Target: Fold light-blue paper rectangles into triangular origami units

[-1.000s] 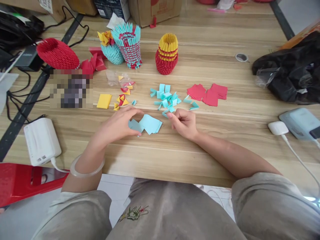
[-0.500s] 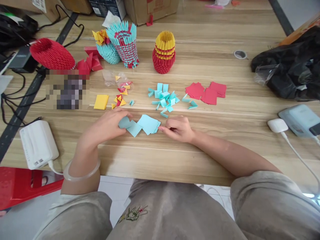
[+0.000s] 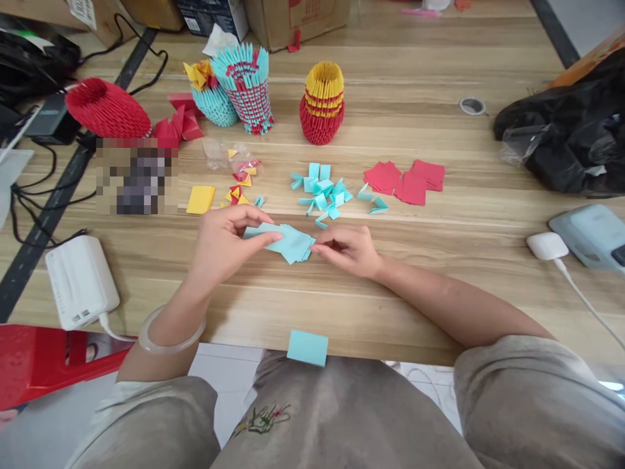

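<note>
My left hand (image 3: 234,241) holds light blue paper between thumb and fingers, over the left part of a fanned stack of light blue paper squares (image 3: 294,247). At the stack's right edge, my right hand (image 3: 349,249) is closed in a pinch on the light blue paper. One light blue sheet (image 3: 307,348) is at the table's front edge, below the stack. Behind my hands lies a loose pile of folded light blue pieces (image 3: 322,189), with red paper squares (image 3: 413,182) to its right and a yellow paper stack (image 3: 200,199) to its left.
Farther back stand a red and yellow paper vase (image 3: 322,107) and a blue and red one (image 3: 249,91). A white power bank (image 3: 81,281) lies at the left. At the right are a black bag (image 3: 576,130) and a white charger (image 3: 547,245).
My left hand has moved right, over the stack, with paper in its grip. A light blue sheet now shows at the table's front edge. My right hand has barely moved.
</note>
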The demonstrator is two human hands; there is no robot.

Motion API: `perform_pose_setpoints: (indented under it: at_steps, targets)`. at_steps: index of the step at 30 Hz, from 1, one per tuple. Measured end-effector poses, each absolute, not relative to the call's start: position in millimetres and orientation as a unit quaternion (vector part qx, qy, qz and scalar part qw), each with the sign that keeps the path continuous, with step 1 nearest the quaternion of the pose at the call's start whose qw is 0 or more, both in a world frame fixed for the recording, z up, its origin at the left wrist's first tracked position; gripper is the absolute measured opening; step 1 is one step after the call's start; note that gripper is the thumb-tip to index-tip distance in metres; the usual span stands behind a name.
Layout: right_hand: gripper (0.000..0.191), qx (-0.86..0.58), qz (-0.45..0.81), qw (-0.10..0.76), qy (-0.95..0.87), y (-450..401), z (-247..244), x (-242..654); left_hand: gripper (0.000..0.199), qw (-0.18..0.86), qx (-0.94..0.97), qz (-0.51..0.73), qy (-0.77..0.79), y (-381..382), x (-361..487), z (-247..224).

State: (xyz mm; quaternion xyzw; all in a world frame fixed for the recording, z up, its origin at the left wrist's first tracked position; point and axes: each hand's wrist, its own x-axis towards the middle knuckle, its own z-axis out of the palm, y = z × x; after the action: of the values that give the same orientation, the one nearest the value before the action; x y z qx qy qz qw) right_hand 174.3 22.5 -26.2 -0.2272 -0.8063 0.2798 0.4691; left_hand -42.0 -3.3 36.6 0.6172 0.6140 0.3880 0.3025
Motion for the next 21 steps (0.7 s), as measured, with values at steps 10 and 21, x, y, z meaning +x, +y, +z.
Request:
perform_pose_setpoints:
  at_steps: [10, 21]
  targets:
    - [0.024, -0.29, 0.468, 0.421, -0.721, 19.9, -28.1, 170.4, 0.028, 0.399, 0.617, 0.369, 0.569, -7.6, -21.2, 16.6]
    - [0.036, -0.38, 0.553, 0.487, -0.559, 27.7, -26.3, 167.7, 0.04, 0.129, 0.768, 0.316, 0.542, -3.0, -37.7, 21.4]
